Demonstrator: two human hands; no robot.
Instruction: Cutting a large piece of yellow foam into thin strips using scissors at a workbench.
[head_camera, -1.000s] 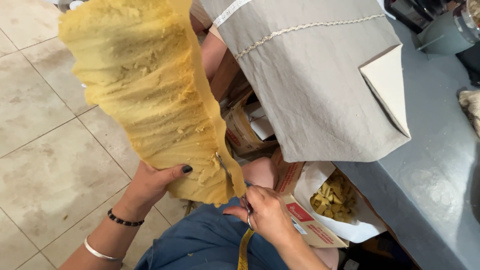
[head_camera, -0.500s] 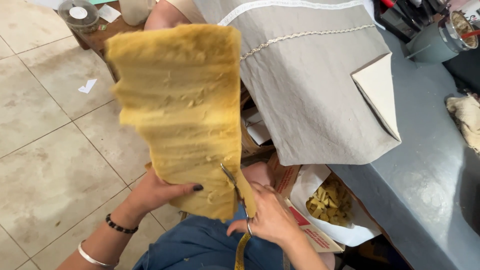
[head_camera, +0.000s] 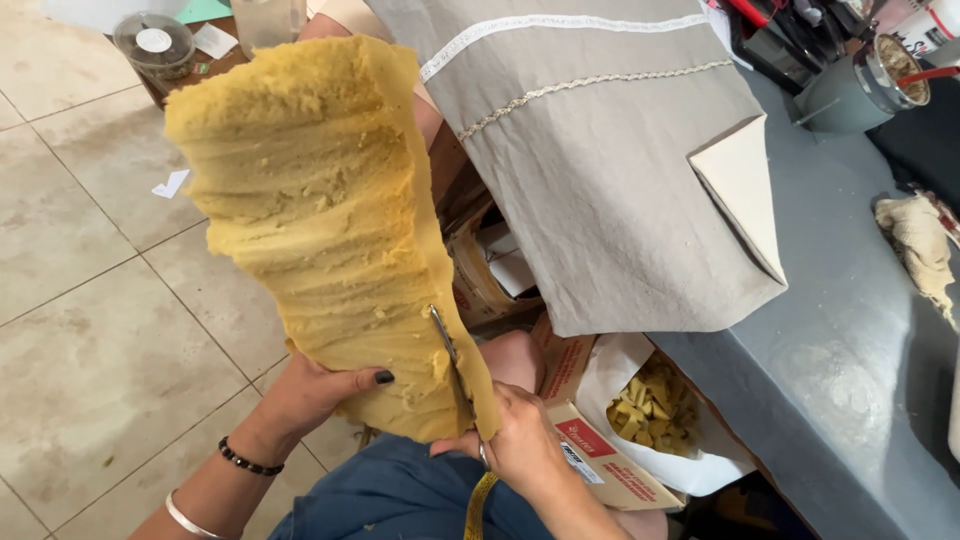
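Standing nearly upright above the person's lap, the yellow foam slab (head_camera: 330, 220) tilts a little to the left, its ragged, ridged face turned to the camera and its lower end resting between the two hands. Held up this way, its right edge is free and open to the blade.

A pair of scissors (head_camera: 447, 345) bites into that edge near the bottom, the metal blades pointing upward along the foam. The right hand (head_camera: 515, 450) is clenched around the scissor handles, which are mostly hidden in the fist, and a yellow strap or tape hangs from beneath it. The left hand (head_camera: 325, 385) grasps the slab's lower left side from behind, thumb pressed across the front, seemingly to keep the soft piece taut and steady against the cut. Bracelets (head_camera: 215, 490) ring that wrist.

Just right of the knees in blue trousers (head_camera: 400, 495), an open cardboard box (head_camera: 600, 460) lined with white paper holds small yellow foam cubes (head_camera: 650, 405), close enough for cut pieces to drop in. Above it, a grey fabric cover (head_camera: 600, 170) with white trim hangs over the edge of a grey worktop (head_camera: 850, 330). A crumpled cream rag (head_camera: 920, 245) lies farther right, and a grey cup (head_camera: 860, 90) stands at the top. Tiled floor (head_camera: 90, 300) fills the left.
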